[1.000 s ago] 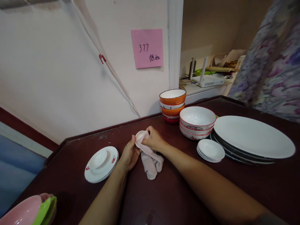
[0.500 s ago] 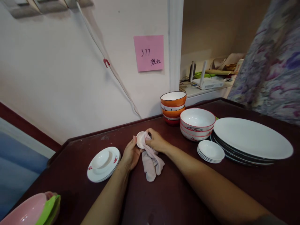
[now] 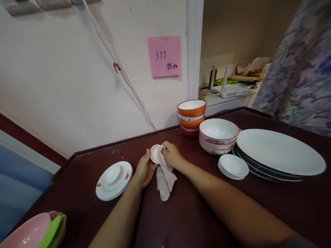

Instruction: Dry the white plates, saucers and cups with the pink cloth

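Observation:
My left hand (image 3: pixel 144 168) grips a small white dish (image 3: pixel 154 154) by its left edge, thumb on the rim, above the middle of the table. A pale pink cloth (image 3: pixel 165 181) is pinched in my right hand (image 3: pixel 172 155), which presses it to the dish's right side. The cloth's lower end hangs down below both hands. My right fingertips are partly hidden by the cloth. Left of my left hand lie stacked white plates with red flowers (image 3: pixel 126 167), with a small white dish (image 3: pixel 111 175) on top.
To the right are stacked small white dishes (image 3: pixel 234 166), red-rimmed bowls (image 3: pixel 218 132), large oval plates (image 3: pixel 279 151) and a tall pile of orange and white bowls (image 3: pixel 191 112). Pink and green dishes (image 3: pixel 31 230) sit at the near left. A wall bounds the dark red table (image 3: pixel 165 224) behind.
My right hand has shifted the cloth slightly over the dish's rim, and its hanging end has swung and narrowed. My left hand keeps its hold on the dish.

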The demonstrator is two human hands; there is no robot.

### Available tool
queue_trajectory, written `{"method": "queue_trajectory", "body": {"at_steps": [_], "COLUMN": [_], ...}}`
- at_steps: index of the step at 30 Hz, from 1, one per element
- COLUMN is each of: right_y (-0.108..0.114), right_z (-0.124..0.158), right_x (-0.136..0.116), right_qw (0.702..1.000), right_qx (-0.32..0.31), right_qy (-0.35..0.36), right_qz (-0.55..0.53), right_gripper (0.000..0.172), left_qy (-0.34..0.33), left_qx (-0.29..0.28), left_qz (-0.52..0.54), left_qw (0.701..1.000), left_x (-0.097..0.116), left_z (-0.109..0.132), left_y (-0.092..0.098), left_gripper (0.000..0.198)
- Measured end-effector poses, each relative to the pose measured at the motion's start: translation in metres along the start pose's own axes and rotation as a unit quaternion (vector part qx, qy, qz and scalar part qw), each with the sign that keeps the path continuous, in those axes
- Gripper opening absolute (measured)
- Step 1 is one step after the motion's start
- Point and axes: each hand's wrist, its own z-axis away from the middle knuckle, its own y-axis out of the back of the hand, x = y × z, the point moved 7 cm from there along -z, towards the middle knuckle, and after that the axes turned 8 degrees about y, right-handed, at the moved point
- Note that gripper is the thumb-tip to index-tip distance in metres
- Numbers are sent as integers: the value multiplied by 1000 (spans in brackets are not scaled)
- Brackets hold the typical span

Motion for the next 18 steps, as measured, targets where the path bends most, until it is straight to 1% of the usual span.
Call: {"method": "queue_trajectory", "body": {"at_steps": [3, 6, 8, 9, 11, 14, 18], "right_y": [-2, -2, -1, 0, 4, 6, 2], "right_z": [-1, 1, 2, 3, 4, 3, -2], "right_x": [-2, -3, -2, -1, -1, 0, 4], "right_qw": [999, 998, 998, 999, 999, 999, 999], "right_qx": [-33, -58, -57, -49, -21, 10, 2], "right_qy": [12, 14, 0, -9, -18, -21, -27], "right_qz": [-24, -31, -12, 4, 36, 47, 24], "right_gripper": [12, 22, 30, 31, 27, 13, 10], "left_qy": [-16, 4, 23, 30, 36, 22, -4], "left_qx": [9, 17, 11, 5, -7, -15, -7], "left_qz": [0, 4, -3, -9, -22, -25, -16], "left_qw": [1000, 1000, 1000, 999, 999, 999, 1000], "left_x": [2, 0, -3, -4, -6, -5, -1], "left_z": [0, 0, 1, 1, 2, 2, 1], "left_y": [2, 2, -1, -3, -6, -8, -5], "left_gripper": [43, 46, 49, 51, 52, 51, 43]}}
